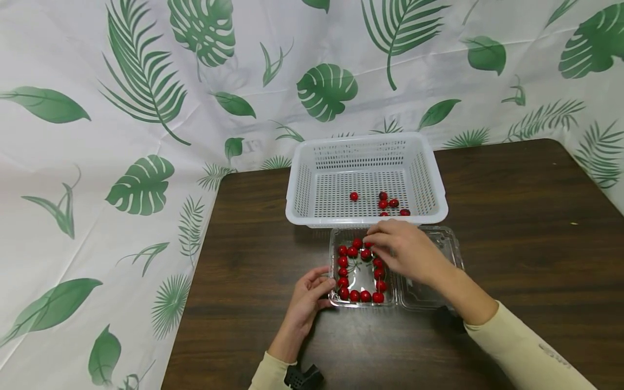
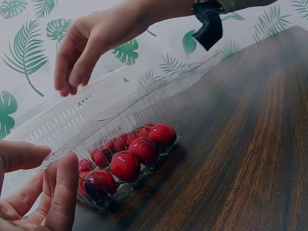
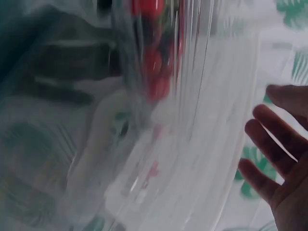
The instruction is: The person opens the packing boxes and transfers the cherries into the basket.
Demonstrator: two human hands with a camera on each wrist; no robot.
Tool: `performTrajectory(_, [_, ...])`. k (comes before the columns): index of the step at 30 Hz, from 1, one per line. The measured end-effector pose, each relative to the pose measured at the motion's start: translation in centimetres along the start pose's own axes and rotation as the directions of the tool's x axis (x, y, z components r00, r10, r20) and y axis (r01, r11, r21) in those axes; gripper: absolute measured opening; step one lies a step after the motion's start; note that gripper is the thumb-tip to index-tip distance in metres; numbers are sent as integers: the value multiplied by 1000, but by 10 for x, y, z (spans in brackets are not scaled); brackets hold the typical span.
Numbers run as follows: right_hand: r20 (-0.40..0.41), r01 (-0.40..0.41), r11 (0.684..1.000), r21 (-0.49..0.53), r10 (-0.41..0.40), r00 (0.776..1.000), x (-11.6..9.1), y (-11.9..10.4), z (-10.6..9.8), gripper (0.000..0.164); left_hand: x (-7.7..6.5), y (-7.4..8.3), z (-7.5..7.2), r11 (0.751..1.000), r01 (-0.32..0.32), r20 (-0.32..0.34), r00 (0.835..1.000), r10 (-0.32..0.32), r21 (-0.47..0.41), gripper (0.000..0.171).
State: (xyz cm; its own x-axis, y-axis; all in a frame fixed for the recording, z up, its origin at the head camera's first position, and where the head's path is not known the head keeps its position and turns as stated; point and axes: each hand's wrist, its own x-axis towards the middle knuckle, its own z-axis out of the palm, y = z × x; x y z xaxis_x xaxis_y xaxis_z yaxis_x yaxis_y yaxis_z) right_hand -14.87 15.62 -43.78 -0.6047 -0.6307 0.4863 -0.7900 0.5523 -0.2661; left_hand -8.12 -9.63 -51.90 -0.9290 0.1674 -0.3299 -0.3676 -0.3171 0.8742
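Red cherries (image 1: pixel 365 296) line the clear container (image 1: pixel 362 278) on the bench (image 1: pixel 244 244) in the head view, the right hand (image 1: pixel 408 250) above it. Left wrist view: the left hand (image 2: pixel 60 195) pinches the container's rim in its grip. Right wrist view: the right hand's grip stands apart.

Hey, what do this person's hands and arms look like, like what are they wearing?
Left hand and right hand are ungloved. The left sleeve and right sleeve are pale cream, the right one with a small greyish marking. Black devices sit at both wrists.
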Motion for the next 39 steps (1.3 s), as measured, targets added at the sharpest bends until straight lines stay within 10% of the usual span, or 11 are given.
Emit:
performTrajectory(12, [431,-18,996,86,-21,902,-9,-31,39,13,2,1,0,1000,-10,19,1000,10,-19,43])
performTrajectory(31, [520,-90,996,7,73,851,-1,-33,41,30,2,-1,0,1000,-10,17,1000,10,-18,44])
performTrajectory(39, [495,-68,997,29,45,868,0,-31,38,18,2,-1,-1,1000,-7,17,1000,7,-22,43])
